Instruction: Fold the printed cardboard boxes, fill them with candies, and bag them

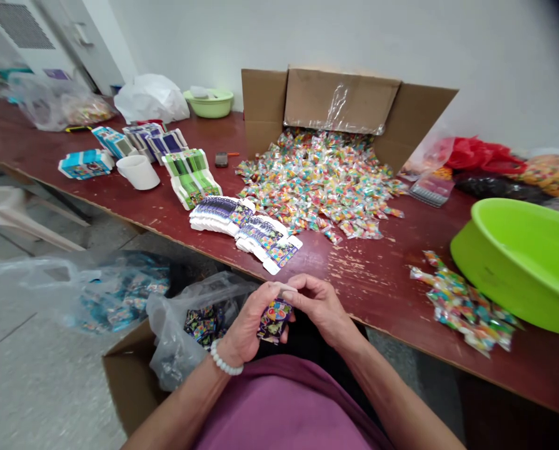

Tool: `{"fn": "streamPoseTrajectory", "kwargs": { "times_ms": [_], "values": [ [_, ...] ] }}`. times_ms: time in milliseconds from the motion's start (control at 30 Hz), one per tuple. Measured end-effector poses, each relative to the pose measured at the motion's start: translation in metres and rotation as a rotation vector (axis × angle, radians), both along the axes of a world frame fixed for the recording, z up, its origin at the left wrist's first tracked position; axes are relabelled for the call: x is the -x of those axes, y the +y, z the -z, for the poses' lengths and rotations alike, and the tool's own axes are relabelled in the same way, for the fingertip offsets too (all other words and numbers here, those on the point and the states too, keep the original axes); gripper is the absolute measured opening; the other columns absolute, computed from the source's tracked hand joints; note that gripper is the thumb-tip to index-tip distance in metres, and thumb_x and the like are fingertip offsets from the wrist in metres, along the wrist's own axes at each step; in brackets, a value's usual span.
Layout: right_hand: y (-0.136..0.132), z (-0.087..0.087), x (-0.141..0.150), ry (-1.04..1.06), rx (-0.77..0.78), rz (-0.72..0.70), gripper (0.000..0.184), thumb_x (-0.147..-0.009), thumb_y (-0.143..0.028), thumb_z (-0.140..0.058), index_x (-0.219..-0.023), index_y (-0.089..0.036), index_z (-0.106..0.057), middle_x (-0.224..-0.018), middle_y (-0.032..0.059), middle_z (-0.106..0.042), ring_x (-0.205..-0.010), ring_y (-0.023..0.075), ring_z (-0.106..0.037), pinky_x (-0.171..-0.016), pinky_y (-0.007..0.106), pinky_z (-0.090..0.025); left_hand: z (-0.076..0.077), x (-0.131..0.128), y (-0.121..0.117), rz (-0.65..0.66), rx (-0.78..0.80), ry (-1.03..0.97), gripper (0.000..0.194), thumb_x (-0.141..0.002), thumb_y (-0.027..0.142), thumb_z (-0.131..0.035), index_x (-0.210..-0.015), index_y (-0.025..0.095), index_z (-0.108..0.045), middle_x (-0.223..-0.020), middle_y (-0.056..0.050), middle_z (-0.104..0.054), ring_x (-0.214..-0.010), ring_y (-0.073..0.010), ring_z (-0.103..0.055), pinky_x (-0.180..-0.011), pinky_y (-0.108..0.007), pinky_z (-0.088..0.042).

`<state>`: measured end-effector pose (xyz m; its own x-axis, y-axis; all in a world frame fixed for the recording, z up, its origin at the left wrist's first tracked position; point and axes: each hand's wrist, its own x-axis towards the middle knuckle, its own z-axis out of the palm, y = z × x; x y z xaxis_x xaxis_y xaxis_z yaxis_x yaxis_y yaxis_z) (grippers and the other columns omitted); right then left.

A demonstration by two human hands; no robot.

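Observation:
My left hand (252, 322) grips a small purple printed candy box (273, 320) just in front of the table edge. At the top of the box, the fingers of my right hand (314, 306) are closed together on its upper end; the flap there is mostly hidden by them. Beyond my hands, a fanned row of flat purple cartons (265, 240) lies on the table. Behind that row, a large heap of wrapped candies (326, 181) spills from an open cardboard box (340, 100) lying on its side.
A plastic-lined carton with purple packets (204, 325) stands below at left, beside a bag of blue packets (124, 294). Green cartons (192, 178) and a white mug (139, 172) are farther left. A green basin (523, 269) and a smaller candy pile (464, 306) sit at right.

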<state>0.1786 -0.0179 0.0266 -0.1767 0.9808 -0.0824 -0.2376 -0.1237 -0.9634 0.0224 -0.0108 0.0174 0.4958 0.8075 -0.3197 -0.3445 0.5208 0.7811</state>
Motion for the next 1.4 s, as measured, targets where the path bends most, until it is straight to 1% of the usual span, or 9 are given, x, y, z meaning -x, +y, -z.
{"fn": "streamPoseTrajectory", "kwargs": {
  "times_ms": [200,333,467,600,833,1000,1133,1267,1400],
  "values": [
    [0.001,-0.003,-0.006,-0.471,-0.499,0.052,0.015,-0.088,-0.032,-0.068,-0.084,-0.019,-0.074,-0.089,0.0071,-0.073,-0.078,0.0184,-0.068,-0.072,0.03,-0.052,-0.001,0.0,0.004,0.011,0.244,-0.127,0.037,-0.091,0.056,-0.053,-0.094,0.019,-0.056,-0.063,-0.001,-0.066,-0.04,-0.0165,-0.061,-0.035,-0.025,-0.049],
    [0.002,-0.003,-0.006,-0.391,-0.215,-0.006,0.02,-0.086,-0.037,-0.071,-0.083,-0.017,-0.071,-0.075,0.0041,-0.07,-0.06,0.0138,-0.062,-0.057,0.026,-0.05,-0.001,-0.003,0.001,-0.058,0.186,-0.075,0.033,-0.092,0.05,-0.053,-0.094,0.018,-0.059,-0.065,-0.001,-0.065,-0.044,-0.0154,-0.061,-0.036,-0.024,-0.049],
    [0.008,-0.004,-0.002,-0.124,0.065,-0.061,0.032,-0.07,-0.041,-0.084,-0.079,-0.016,-0.066,-0.068,0.0012,-0.07,-0.049,0.0103,-0.057,-0.048,0.023,-0.047,-0.001,-0.003,-0.001,-0.075,0.095,-0.007,0.05,-0.093,0.059,-0.044,-0.116,0.018,-0.06,-0.069,-0.003,-0.067,-0.049,-0.017,-0.064,-0.039,-0.024,-0.049],
    [0.011,-0.007,0.003,-0.098,0.071,-0.029,0.033,-0.068,-0.042,-0.085,-0.075,-0.014,-0.068,-0.071,0.004,-0.073,-0.046,0.0091,-0.056,-0.045,0.022,-0.047,0.001,-0.002,0.0,-0.034,0.09,0.072,0.062,-0.091,0.067,-0.042,-0.117,0.015,-0.062,-0.065,-0.004,-0.068,-0.04,-0.0138,-0.059,-0.037,-0.021,-0.044],
    [0.006,-0.006,0.007,-0.086,0.076,0.029,0.03,-0.071,-0.041,-0.084,-0.076,-0.014,-0.071,-0.07,0.0049,-0.073,-0.05,0.0126,-0.06,-0.046,0.024,-0.048,0.006,0.0,0.001,-0.051,0.073,0.196,0.066,-0.085,0.073,-0.048,-0.09,0.01,-0.069,-0.063,-0.007,-0.07,-0.04,-0.0123,-0.058,-0.038,-0.02,-0.044],
    [-0.001,-0.003,0.012,-0.075,-0.001,0.047,0.027,-0.081,-0.042,-0.076,-0.086,-0.016,-0.072,-0.074,0.0031,-0.071,-0.052,0.0105,-0.057,-0.048,0.023,-0.048,-0.001,-0.001,0.006,-0.075,0.171,0.056,0.048,-0.086,0.058,-0.056,-0.089,0.012,-0.067,-0.061,-0.005,-0.069,-0.038,-0.0142,-0.058,-0.036,-0.022,-0.045],
    [0.001,-0.003,0.014,0.004,0.024,0.076,0.027,-0.076,-0.037,-0.08,-0.091,-0.018,-0.071,-0.08,0.0015,-0.072,-0.054,0.0093,-0.058,-0.051,0.022,-0.048,-0.005,0.001,0.01,-0.079,0.205,0.027,0.042,-0.087,0.052,-0.056,-0.094,0.013,-0.066,-0.061,-0.005,-0.069,-0.037,-0.015,-0.059,-0.034,-0.022,-0.045],
    [0.005,-0.002,0.013,0.024,0.102,0.065,0.022,-0.071,-0.034,-0.083,-0.077,-0.016,-0.072,-0.067,0.0007,-0.07,-0.051,0.0086,-0.056,-0.05,0.021,-0.045,-0.005,0.0,0.007,-0.08,0.156,0.041,0.046,-0.087,0.056,-0.055,-0.095,0.013,-0.066,-0.06,-0.005,-0.068,-0.038,-0.0149,-0.059,-0.035,-0.022,-0.045],
    [0.006,0.0,0.015,0.036,0.123,0.113,0.022,-0.069,-0.034,-0.083,-0.071,-0.016,-0.071,-0.079,0.0036,-0.074,-0.048,0.0075,-0.055,-0.047,0.021,-0.044,-0.003,-0.002,0.004,-0.1,0.111,0.052,0.057,-0.085,0.063,-0.055,-0.103,0.011,-0.068,-0.066,-0.006,-0.07,-0.037,-0.0121,-0.056,-0.035,-0.021,-0.044]
  ]
}}
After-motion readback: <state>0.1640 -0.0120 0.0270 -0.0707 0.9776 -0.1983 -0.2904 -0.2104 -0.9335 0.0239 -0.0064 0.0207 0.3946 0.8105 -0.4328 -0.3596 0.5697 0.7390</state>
